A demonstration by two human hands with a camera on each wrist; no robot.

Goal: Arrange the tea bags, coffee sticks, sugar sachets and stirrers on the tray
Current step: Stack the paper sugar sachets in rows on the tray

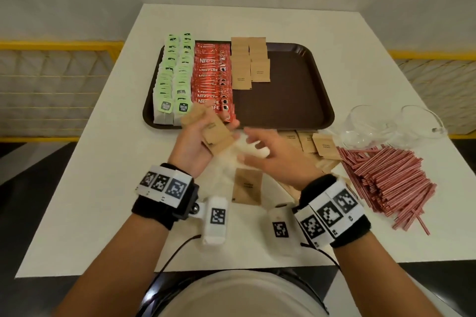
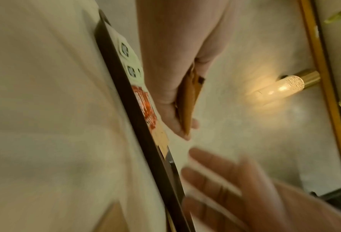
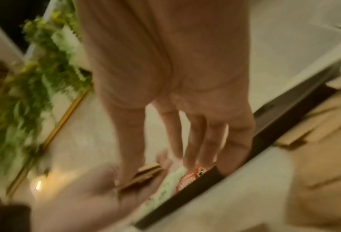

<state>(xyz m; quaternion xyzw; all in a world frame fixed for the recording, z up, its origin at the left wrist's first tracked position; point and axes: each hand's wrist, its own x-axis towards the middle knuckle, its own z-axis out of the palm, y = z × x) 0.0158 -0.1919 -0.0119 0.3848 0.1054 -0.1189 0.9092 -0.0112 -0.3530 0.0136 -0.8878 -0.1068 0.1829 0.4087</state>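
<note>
A dark brown tray [image 1: 283,90] holds two columns of green tea bags [image 1: 172,80], a band of red coffee sticks [image 1: 211,77] and two columns of brown sugar sachets [image 1: 248,62]; its right half is bare. My left hand [image 1: 219,116], palm up at the tray's near edge, grips a fanned stack of sugar sachets [image 1: 216,134], seen edge-on as the held stack [image 2: 189,100] between thumb and fingers. My right hand [image 1: 255,143] hovers just right of it, blurred, fingers spread and holding nothing. Red-striped stirrers [image 1: 386,177] lie heaped on the table at right.
Loose sugar sachets [image 1: 319,147] lie on the white table [image 1: 103,188] behind my right hand, one more sachet [image 1: 247,185] between my wrists. Two clear glass bowls [image 1: 365,126] stand right of the tray, beyond the stirrers. A yellow railing [image 1: 59,45] runs past the table's edges.
</note>
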